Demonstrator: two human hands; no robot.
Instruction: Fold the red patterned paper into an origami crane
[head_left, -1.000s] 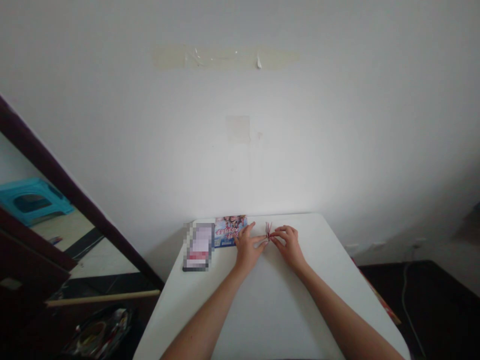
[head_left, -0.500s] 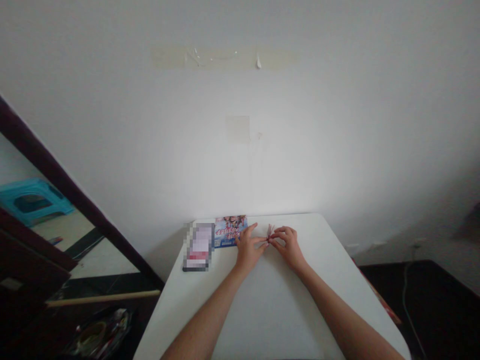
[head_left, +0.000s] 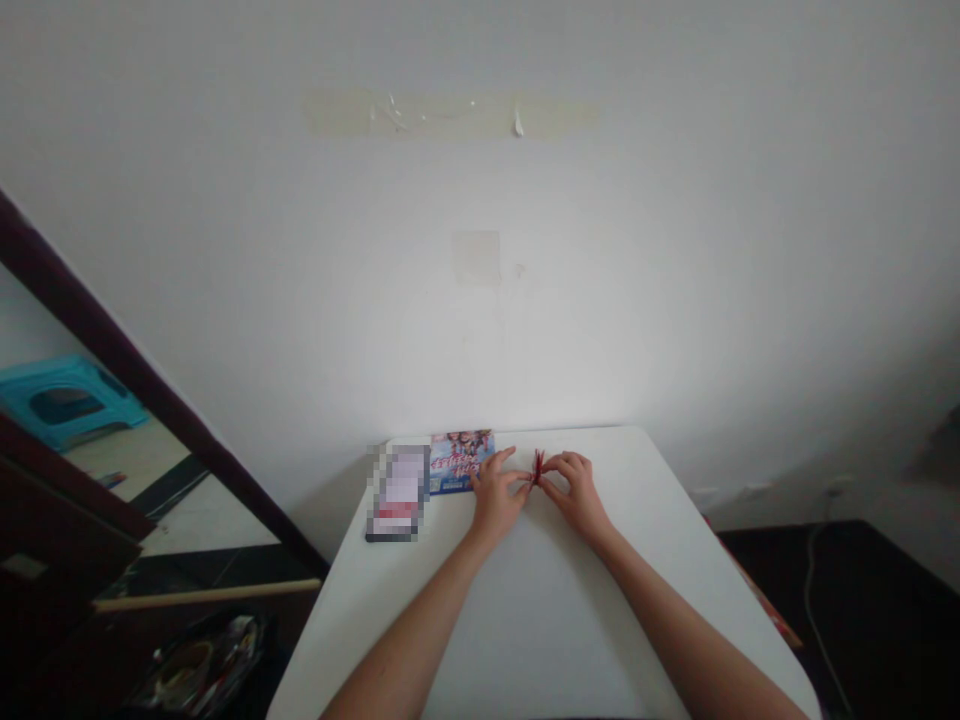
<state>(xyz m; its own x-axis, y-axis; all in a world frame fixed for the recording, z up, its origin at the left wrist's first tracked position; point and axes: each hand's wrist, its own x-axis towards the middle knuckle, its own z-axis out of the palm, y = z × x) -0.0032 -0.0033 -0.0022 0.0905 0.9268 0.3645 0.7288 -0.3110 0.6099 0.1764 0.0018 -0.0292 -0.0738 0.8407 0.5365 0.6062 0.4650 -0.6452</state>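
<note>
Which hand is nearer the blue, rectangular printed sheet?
Left. The left hand is at the right edge of the sheet; the right hand is farther right, holding the small red fanned piece.

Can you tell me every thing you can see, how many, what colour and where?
wall: 1, whitish, at the back
tape strip: 1, yellowish, high on the wall
square patch: 1, beige, below the tape strip
table: 1, white, before the wall
printed sheet: 1, mostly blue, on the table
phone: 1, dark-edged, left of the sheet
small thing: 1, dark red, between two hands
stool: 1, blue, far left
slanted frame: 1, dark, left
rod: 1, pale, low left
cable: 1, greyish, right
left hand: 1, bare, pinching the small thing
right hand: 1, bare, pinching it too
</note>
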